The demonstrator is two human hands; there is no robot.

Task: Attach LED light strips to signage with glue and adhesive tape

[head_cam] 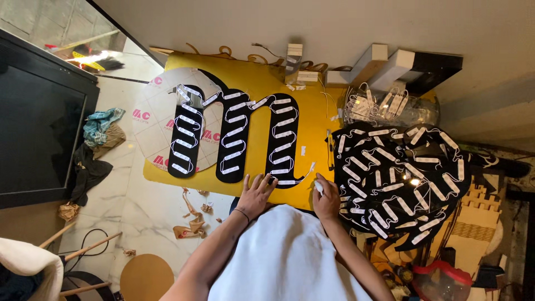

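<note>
A large black letter-shaped sign panel [234, 134] lies on a yellow table [312, 106], lined with rows of small white light modules joined by wire. My left hand [255, 195] rests flat with fingers spread at the panel's near edge, holding nothing. My right hand [326, 198] is closed around a small white light module [317, 185] at the end of the wire strand, just right of the panel's last leg.
A stack of black letter panels with white modules [401, 178] sits at the right. A clear bag of loose modules [384, 108] and white boxes [384, 67] lie at the far edge. A round white board [153, 134] lies under the panel's left side. Paper scraps [192, 220] litter the marble floor.
</note>
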